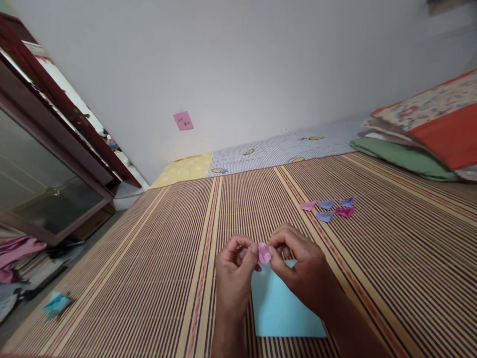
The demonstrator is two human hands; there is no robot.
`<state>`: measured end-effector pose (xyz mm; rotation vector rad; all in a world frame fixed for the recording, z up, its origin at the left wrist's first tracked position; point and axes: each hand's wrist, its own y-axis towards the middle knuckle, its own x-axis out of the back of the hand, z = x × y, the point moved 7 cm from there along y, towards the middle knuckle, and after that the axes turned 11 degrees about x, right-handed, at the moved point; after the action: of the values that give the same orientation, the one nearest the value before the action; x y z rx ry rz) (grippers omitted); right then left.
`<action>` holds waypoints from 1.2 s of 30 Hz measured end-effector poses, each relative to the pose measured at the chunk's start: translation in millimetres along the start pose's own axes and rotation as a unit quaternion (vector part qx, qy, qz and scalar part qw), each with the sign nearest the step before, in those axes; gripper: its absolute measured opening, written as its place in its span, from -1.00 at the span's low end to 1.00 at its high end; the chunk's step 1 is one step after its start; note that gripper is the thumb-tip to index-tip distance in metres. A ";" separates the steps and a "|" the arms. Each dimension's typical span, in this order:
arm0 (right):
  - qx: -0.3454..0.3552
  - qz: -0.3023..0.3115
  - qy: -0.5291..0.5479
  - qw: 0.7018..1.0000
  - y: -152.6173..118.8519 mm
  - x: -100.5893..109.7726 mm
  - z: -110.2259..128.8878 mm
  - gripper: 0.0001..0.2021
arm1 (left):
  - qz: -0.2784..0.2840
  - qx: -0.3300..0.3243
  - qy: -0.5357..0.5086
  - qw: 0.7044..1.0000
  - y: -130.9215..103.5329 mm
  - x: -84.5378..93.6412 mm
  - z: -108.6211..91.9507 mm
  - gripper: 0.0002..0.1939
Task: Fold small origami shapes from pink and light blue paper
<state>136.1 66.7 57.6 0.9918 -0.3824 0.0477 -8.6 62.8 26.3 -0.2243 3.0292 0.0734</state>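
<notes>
Between my two hands is a small folded pink paper point(264, 253), pinched at its edges. My left hand point(237, 263) grips its left side with thumb and forefinger; my right hand point(296, 256) pinches the right side the same way. Beneath them a light blue square sheet point(285, 308) lies flat on the striped mat point(167, 258), partly covered by my right hand. Farther off to the right are several small folded papers: a pale pink one point(308, 206), blue ones point(325, 216) and a magenta one point(345, 212).
A turquoise folded paper point(55, 304) rests near the mat's left edge. Stacked pillows and cloths point(436, 134) sit at the back right. A pink note point(183, 121) is on the white wall. A glass-fronted cabinet point(48, 184) stands at the left, with pink cloth point(20, 253) below it.
</notes>
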 end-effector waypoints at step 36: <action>0.011 -0.026 0.061 0.998 2.0 0.6 2.2 -0.79 | 0.073 0.035 -0.091 0.993 1.4 0.0 5.4 -0.92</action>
<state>135.6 65.9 60.5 1.0140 -0.2451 0.0644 -8.3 64.5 21.0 0.0100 2.8547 -0.0006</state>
